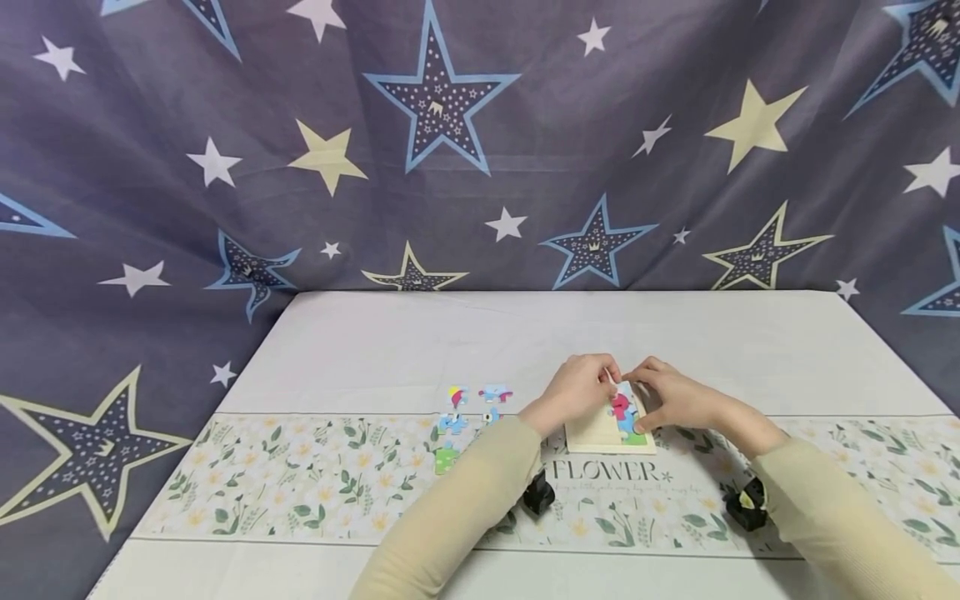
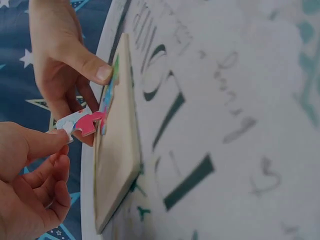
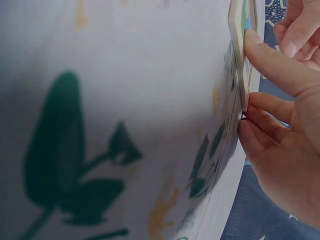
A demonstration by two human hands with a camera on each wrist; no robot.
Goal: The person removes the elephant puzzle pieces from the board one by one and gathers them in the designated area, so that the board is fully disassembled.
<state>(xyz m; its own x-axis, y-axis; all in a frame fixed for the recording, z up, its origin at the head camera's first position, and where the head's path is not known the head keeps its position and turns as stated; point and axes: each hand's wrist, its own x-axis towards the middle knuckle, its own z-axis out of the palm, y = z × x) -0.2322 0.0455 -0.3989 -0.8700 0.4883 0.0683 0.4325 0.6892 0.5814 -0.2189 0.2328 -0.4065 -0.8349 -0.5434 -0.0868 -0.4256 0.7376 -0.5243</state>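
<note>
My left hand (image 1: 576, 388) pinches a puzzle piece (image 2: 85, 125), white-blue with pink, between thumb and fingers. It holds the piece tilted over the upper part of a pale wooden puzzle board (image 1: 588, 435). Joined colourful pieces (image 1: 627, 423) fill the board's right side, while bare wood shows on the left. My right hand (image 1: 681, 397) grips the board's right side. Its thumb (image 3: 260, 50) presses on the face near the edge, and its other fingers are bent at the far edge.
Left of the board lie several loose puzzle pieces (image 1: 452, 423), partly behind my left sleeve (image 1: 457, 508). A white tablecloth (image 1: 360, 350) with a floral band covers the table. Black wrist devices (image 1: 538, 493) sit under both forearms. A star-patterned curtain (image 1: 525, 183) hangs behind.
</note>
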